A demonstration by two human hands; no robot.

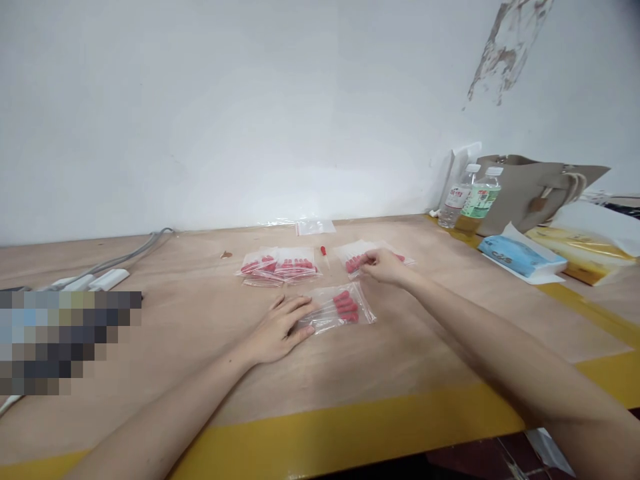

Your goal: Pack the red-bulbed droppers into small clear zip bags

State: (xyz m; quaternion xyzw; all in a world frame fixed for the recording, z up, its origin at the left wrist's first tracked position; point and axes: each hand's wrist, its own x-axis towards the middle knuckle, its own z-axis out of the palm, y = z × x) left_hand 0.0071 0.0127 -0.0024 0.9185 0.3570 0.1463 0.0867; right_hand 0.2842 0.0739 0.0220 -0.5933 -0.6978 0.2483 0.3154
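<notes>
A clear zip bag (pixel 324 321) of droppers with red rubber bulbs (pixel 346 307) lies flat at the front middle of the table. My left hand (pixel 283 327) rests beside it, fingers spread, the tips over the bag's left end. Farther right, my right hand (pixel 383 265) is closed in a pinch over another bag of red-bulbed droppers (pixel 354 263). What its fingertips grip is hidden. A single loose dropper (pixel 323 252) with a red bulb lies between the bags. Stacked filled bags (pixel 297 262) sit to its left.
Flat clear bags (pixel 315 228) lie by the wall. Two bottles (pixel 481 193), a grey bag (pixel 520 193), a blue tissue pack (pixel 523 255) and a yellow pack (pixel 580 250) stand right. Grey cables (pixel 145 245) and a white adapter (pixel 109 279) lie left. Yellow tape (pixel 360 427) borders the table's front edge.
</notes>
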